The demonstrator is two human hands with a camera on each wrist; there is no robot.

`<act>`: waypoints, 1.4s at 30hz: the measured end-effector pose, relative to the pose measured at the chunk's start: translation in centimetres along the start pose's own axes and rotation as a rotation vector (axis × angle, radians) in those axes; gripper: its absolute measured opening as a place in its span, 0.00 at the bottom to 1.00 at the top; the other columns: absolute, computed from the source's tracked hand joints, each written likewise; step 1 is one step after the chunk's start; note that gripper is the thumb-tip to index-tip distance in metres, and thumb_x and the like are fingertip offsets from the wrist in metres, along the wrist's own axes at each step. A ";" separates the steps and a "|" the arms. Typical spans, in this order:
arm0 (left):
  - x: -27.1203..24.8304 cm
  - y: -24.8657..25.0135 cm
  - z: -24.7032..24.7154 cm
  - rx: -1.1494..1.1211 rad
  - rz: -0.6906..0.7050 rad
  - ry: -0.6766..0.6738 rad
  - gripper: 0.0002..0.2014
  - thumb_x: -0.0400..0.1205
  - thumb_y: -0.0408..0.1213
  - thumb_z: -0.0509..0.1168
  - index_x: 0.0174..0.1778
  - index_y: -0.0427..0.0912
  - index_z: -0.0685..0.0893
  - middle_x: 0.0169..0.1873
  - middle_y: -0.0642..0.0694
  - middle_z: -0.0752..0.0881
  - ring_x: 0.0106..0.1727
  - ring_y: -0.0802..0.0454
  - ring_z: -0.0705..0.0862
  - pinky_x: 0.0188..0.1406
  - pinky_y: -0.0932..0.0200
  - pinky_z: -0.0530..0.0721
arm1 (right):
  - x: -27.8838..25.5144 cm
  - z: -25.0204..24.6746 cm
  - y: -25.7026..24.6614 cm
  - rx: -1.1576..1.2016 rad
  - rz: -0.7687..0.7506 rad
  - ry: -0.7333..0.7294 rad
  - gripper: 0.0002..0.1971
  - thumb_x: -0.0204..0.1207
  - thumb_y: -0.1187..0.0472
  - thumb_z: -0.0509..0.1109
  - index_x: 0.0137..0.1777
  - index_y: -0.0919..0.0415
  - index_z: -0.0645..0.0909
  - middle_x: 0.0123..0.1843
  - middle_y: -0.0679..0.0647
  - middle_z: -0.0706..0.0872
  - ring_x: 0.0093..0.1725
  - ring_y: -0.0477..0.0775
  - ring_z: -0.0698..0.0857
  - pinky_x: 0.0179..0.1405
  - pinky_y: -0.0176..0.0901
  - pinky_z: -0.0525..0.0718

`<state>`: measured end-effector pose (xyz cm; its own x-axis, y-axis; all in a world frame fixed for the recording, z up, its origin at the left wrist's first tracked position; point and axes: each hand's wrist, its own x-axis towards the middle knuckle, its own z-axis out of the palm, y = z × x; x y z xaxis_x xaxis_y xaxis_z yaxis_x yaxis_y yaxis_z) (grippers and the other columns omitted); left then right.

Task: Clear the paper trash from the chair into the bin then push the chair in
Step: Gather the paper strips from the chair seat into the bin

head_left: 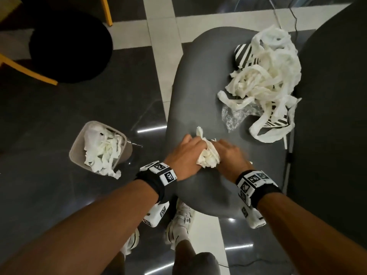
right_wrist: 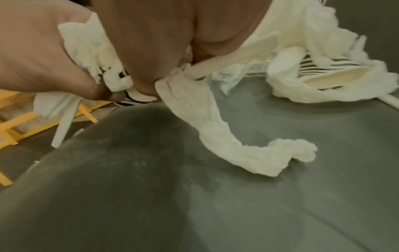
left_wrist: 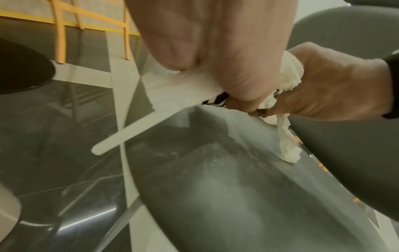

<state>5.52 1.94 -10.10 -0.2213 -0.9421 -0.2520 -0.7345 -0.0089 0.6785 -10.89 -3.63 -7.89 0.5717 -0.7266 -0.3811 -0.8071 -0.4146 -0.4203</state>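
Both forearms reaching forward, black wrist straps with white marker blocks. Left hand [head_left: 185, 153] and right hand [head_left: 228, 155] pressed together over near part of grey chair seat [head_left: 198, 80], fingers of both curled round one crumpled wad of white tissue [head_left: 208, 157], striped black-and-white scrap caught in the bundle [left_wrist: 215, 102]. One loose tissue tail [right_wrist: 254, 150] trailing from right hand onto seat. Larger heap of shredded tissue strips [head_left: 268, 76] on far right of seat, over striped paper pieces and crinkled clear plastic [head_left: 234, 116]. Grey bin [head_left: 77, 147] on dark floor left of chair, holding white paper, some spilling over rim.
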 end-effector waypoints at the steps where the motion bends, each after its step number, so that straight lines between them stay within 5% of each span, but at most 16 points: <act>1: -0.8 -0.9 -0.8 -0.012 -0.016 0.044 0.12 0.75 0.38 0.73 0.51 0.43 0.79 0.54 0.46 0.81 0.54 0.45 0.74 0.52 0.43 0.83 | 0.8 0.1 -1.2 0.004 -0.022 0.004 0.17 0.72 0.53 0.61 0.61 0.47 0.77 0.45 0.61 0.85 0.36 0.72 0.87 0.33 0.55 0.85; 5: -4.4 -6.1 -4.6 -0.061 -0.168 0.157 0.18 0.74 0.37 0.76 0.58 0.42 0.80 0.63 0.47 0.74 0.64 0.48 0.74 0.59 0.50 0.83 | 5.0 1.4 -8.0 -0.015 -0.054 -0.049 0.10 0.76 0.57 0.71 0.56 0.56 0.85 0.44 0.60 0.85 0.38 0.67 0.87 0.37 0.48 0.81; 8: -7.9 -12.1 -7.2 -0.107 -0.330 0.250 0.21 0.72 0.39 0.79 0.58 0.43 0.80 0.62 0.46 0.74 0.60 0.47 0.79 0.59 0.49 0.84 | 9.1 4.3 -14.1 -0.081 -0.096 -0.125 0.06 0.77 0.57 0.71 0.49 0.59 0.84 0.42 0.58 0.85 0.40 0.63 0.87 0.37 0.45 0.80; 11: -11.5 -19.4 -8.3 -0.096 -0.504 0.301 0.24 0.69 0.43 0.80 0.57 0.43 0.80 0.58 0.43 0.79 0.56 0.43 0.82 0.58 0.43 0.84 | 13.5 9.3 -19.9 -0.089 -0.099 -0.251 0.08 0.78 0.55 0.70 0.52 0.59 0.83 0.45 0.56 0.88 0.44 0.60 0.88 0.40 0.45 0.80; 14: -14.4 -26.3 -7.9 -0.203 -0.755 0.279 0.34 0.69 0.51 0.78 0.67 0.43 0.74 0.63 0.40 0.80 0.62 0.37 0.83 0.60 0.37 0.85 | 17.4 15.5 -24.2 -0.089 -0.036 -0.353 0.11 0.76 0.53 0.70 0.56 0.55 0.81 0.47 0.51 0.87 0.48 0.58 0.90 0.40 0.45 0.83; 17: -16.1 -32.2 -6.3 -0.264 -0.937 0.264 0.49 0.63 0.60 0.76 0.76 0.40 0.67 0.69 0.36 0.79 0.68 0.34 0.83 0.60 0.37 0.87 | 20.4 21.0 -26.3 -0.107 0.061 -0.460 0.20 0.76 0.58 0.72 0.67 0.57 0.78 0.60 0.57 0.86 0.58 0.63 0.88 0.55 0.53 0.88; 21: -16.6 -37.2 -2.8 -0.473 -0.975 0.310 0.51 0.67 0.40 0.83 0.80 0.36 0.59 0.75 0.36 0.71 0.74 0.38 0.78 0.68 0.49 0.83 | 24.0 28.1 -27.0 -0.185 0.082 -0.479 0.25 0.78 0.57 0.70 0.74 0.62 0.72 0.71 0.62 0.80 0.67 0.62 0.83 0.65 0.53 0.84; 23: -16.5 -38.4 -1.3 -0.593 -0.950 0.332 0.54 0.66 0.41 0.81 0.82 0.39 0.55 0.76 0.39 0.70 0.74 0.42 0.76 0.69 0.52 0.82 | 25.0 30.8 -26.8 -0.214 0.135 -0.487 0.27 0.80 0.57 0.68 0.77 0.63 0.67 0.75 0.65 0.75 0.70 0.64 0.81 0.67 0.54 0.83; 26: -16.8 -39.4 -0.3 -0.714 -0.961 0.293 0.57 0.63 0.47 0.75 0.85 0.53 0.48 0.80 0.41 0.67 0.79 0.42 0.73 0.74 0.41 0.80 | 25.4 33.4 -26.2 -0.265 0.138 -0.511 0.25 0.84 0.57 0.63 0.79 0.62 0.63 0.78 0.66 0.70 0.71 0.66 0.80 0.67 0.55 0.80; 29: -17.5 -40.3 -0.5 -0.673 -0.960 0.184 0.48 0.76 0.32 0.64 0.88 0.49 0.44 0.83 0.40 0.67 0.80 0.39 0.72 0.79 0.39 0.75 | 25.5 34.9 -26.0 -0.363 0.094 -0.540 0.22 0.85 0.54 0.61 0.76 0.60 0.66 0.73 0.64 0.75 0.67 0.65 0.82 0.62 0.57 0.81; 32: -17.3 -40.2 -1.9 -0.560 -0.972 0.183 0.41 0.80 0.25 0.60 0.89 0.42 0.51 0.83 0.36 0.69 0.82 0.38 0.71 0.81 0.42 0.72 | 25.4 34.3 -26.5 -0.408 0.084 -0.537 0.32 0.83 0.46 0.64 0.81 0.60 0.60 0.74 0.64 0.76 0.71 0.66 0.79 0.65 0.59 0.79; 36: -15.9 -38.5 -5.1 -0.413 -1.010 0.163 0.31 0.82 0.28 0.62 0.83 0.40 0.65 0.72 0.34 0.82 0.71 0.34 0.81 0.68 0.48 0.80 | 25.1 30.2 -27.1 -0.259 0.015 -0.501 0.53 0.70 0.40 0.75 0.86 0.54 0.46 0.80 0.62 0.70 0.76 0.67 0.75 0.71 0.61 0.77; 39: -14.8 -36.0 -7.6 -0.347 -1.011 0.105 0.28 0.83 0.31 0.64 0.81 0.39 0.70 0.71 0.34 0.83 0.71 0.33 0.82 0.69 0.47 0.81 | 24.7 25.6 -27.2 -0.077 -0.012 -0.507 0.52 0.68 0.43 0.77 0.86 0.53 0.52 0.83 0.57 0.68 0.80 0.64 0.71 0.77 0.61 0.73; 42: -13.4 -32.5 -10.2 -0.280 -0.978 0.077 0.25 0.83 0.32 0.63 0.78 0.40 0.73 0.72 0.36 0.82 0.72 0.35 0.81 0.68 0.49 0.79 | 22.9 21.2 -26.6 0.105 -0.011 -0.461 0.39 0.76 0.50 0.72 0.84 0.57 0.61 0.79 0.58 0.74 0.77 0.62 0.75 0.75 0.54 0.76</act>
<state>38.93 11.41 -21.78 0.4443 -0.4989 -0.7441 -0.3924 -0.8550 0.3390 26.76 2.35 -22.87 0.6049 -0.3933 -0.6924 -0.7951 -0.3462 -0.4980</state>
